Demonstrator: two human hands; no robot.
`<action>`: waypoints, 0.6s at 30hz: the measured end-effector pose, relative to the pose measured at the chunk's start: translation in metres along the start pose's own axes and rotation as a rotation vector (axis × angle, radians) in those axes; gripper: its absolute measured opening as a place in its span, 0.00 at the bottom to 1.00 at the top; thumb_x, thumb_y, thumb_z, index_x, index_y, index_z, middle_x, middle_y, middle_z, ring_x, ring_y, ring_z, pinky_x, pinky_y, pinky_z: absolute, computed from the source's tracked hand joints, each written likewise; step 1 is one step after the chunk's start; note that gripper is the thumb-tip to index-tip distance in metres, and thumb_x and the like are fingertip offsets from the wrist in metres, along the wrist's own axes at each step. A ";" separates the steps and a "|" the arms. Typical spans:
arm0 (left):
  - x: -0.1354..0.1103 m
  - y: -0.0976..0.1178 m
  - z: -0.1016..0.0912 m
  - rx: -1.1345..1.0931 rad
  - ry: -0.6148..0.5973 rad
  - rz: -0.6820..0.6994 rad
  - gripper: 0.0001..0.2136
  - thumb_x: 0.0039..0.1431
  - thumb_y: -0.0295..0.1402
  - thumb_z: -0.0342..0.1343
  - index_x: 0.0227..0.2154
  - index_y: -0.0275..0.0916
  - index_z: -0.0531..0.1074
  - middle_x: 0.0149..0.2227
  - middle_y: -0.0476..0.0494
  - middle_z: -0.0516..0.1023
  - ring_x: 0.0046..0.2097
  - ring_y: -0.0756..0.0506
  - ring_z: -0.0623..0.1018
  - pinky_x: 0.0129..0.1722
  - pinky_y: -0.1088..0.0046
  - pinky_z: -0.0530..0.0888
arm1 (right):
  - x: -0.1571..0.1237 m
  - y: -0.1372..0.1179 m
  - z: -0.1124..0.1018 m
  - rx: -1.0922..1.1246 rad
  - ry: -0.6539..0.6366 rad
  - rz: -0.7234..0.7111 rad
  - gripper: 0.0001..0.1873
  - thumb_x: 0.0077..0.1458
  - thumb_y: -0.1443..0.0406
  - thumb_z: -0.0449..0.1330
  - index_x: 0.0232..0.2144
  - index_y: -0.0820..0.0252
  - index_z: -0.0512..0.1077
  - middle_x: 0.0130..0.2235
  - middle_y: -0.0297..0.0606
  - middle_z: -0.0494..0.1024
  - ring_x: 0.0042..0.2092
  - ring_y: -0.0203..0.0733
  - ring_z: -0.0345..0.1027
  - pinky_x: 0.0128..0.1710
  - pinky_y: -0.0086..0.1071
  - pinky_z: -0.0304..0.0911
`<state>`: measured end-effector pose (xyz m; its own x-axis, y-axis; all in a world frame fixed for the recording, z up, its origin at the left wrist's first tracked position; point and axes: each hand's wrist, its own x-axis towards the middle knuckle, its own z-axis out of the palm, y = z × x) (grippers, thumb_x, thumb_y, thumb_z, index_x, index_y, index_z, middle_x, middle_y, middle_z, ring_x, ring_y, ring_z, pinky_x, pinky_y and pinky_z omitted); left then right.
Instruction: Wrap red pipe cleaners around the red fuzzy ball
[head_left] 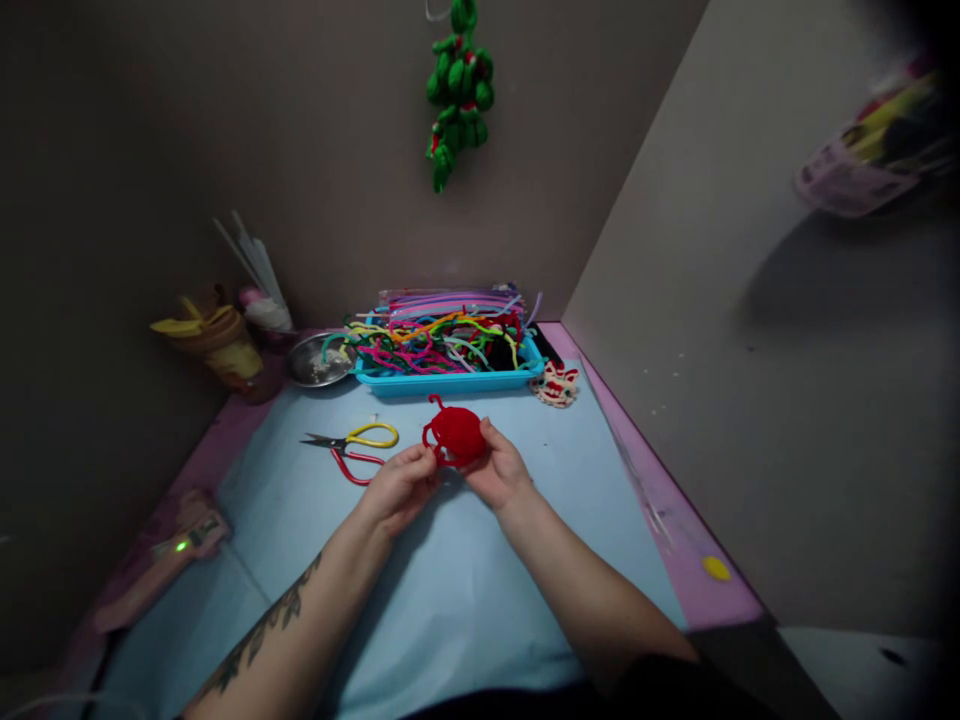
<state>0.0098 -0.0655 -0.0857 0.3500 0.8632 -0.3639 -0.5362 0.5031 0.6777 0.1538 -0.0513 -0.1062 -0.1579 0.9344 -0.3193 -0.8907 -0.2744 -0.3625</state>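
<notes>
A rounded red fuzzy piece (459,434), which looks like wound pipe cleaner, is held up over the table between both hands. My right hand (501,468) grips its right side, thumb on the front and fingers behind. At its lower left, my left hand (409,484) pinches a looped red strand. One short end of the strand curls up above the piece. To the left of my left hand lie scissors (346,442) with one yellow and one red handle, blades parted. The fingertips behind the red piece are hidden.
A blue tray (450,384) of colourful pipe cleaners stands at the back, beside a metal bowl (319,362) and a red-and-cream craft piece (556,386). At left are a tool cup (229,352) and a pink glue gun (172,570). Green ornaments (459,95) hang on the wall.
</notes>
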 end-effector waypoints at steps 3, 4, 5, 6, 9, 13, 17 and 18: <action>-0.002 0.001 -0.001 0.012 -0.018 -0.009 0.11 0.41 0.27 0.69 0.18 0.33 0.70 0.20 0.50 0.69 0.24 0.53 0.68 0.28 0.78 0.65 | 0.001 -0.002 -0.002 -0.008 -0.003 -0.004 0.08 0.54 0.65 0.61 0.37 0.60 0.74 0.38 0.39 0.82 0.43 0.43 0.76 0.52 0.43 0.67; -0.003 0.002 0.000 0.018 -0.041 -0.009 0.10 0.42 0.28 0.69 0.19 0.33 0.72 0.20 0.49 0.70 0.24 0.53 0.68 0.28 0.79 0.66 | 0.001 -0.003 -0.003 -0.015 -0.008 -0.007 0.08 0.54 0.65 0.61 0.38 0.60 0.74 0.38 0.39 0.82 0.43 0.43 0.76 0.52 0.43 0.67; -0.004 0.004 0.000 0.023 -0.073 -0.012 0.09 0.42 0.29 0.69 0.22 0.33 0.74 0.22 0.48 0.72 0.25 0.53 0.69 0.29 0.79 0.66 | 0.000 -0.005 -0.003 -0.024 -0.023 -0.011 0.09 0.53 0.64 0.61 0.38 0.60 0.74 0.39 0.39 0.82 0.43 0.44 0.76 0.51 0.44 0.67; -0.005 0.005 0.001 0.026 -0.108 -0.016 0.09 0.43 0.31 0.69 0.26 0.34 0.76 0.25 0.47 0.74 0.27 0.52 0.71 0.30 0.78 0.67 | -0.002 -0.007 -0.003 -0.039 -0.049 -0.012 0.11 0.53 0.63 0.62 0.40 0.60 0.73 0.40 0.39 0.82 0.43 0.44 0.76 0.51 0.44 0.67; -0.008 0.011 0.003 0.012 -0.190 -0.005 0.14 0.47 0.34 0.66 0.38 0.36 0.77 0.37 0.41 0.79 0.37 0.47 0.75 0.38 0.75 0.70 | -0.008 -0.015 -0.001 -0.119 -0.190 -0.011 0.22 0.49 0.62 0.64 0.48 0.58 0.70 0.41 0.40 0.81 0.42 0.44 0.76 0.47 0.44 0.69; -0.010 0.016 0.004 0.012 -0.236 0.033 0.14 0.50 0.32 0.64 0.41 0.36 0.76 0.43 0.38 0.78 0.42 0.44 0.76 0.45 0.70 0.69 | -0.013 -0.021 0.002 -0.202 -0.342 0.026 0.32 0.43 0.60 0.68 0.51 0.59 0.66 0.40 0.40 0.81 0.40 0.42 0.76 0.43 0.37 0.70; -0.011 0.014 0.006 0.054 -0.256 0.048 0.15 0.47 0.28 0.64 0.41 0.34 0.76 0.39 0.38 0.79 0.38 0.44 0.77 0.43 0.70 0.70 | -0.011 -0.019 0.003 -0.232 -0.388 0.068 0.36 0.39 0.62 0.70 0.51 0.61 0.65 0.42 0.42 0.80 0.41 0.43 0.76 0.43 0.35 0.70; -0.011 0.013 0.007 0.066 -0.256 0.051 0.15 0.46 0.27 0.65 0.41 0.34 0.76 0.37 0.38 0.79 0.37 0.45 0.77 0.42 0.70 0.70 | -0.010 -0.019 0.004 -0.235 -0.385 0.075 0.36 0.39 0.63 0.71 0.51 0.61 0.64 0.43 0.43 0.80 0.42 0.43 0.76 0.43 0.36 0.70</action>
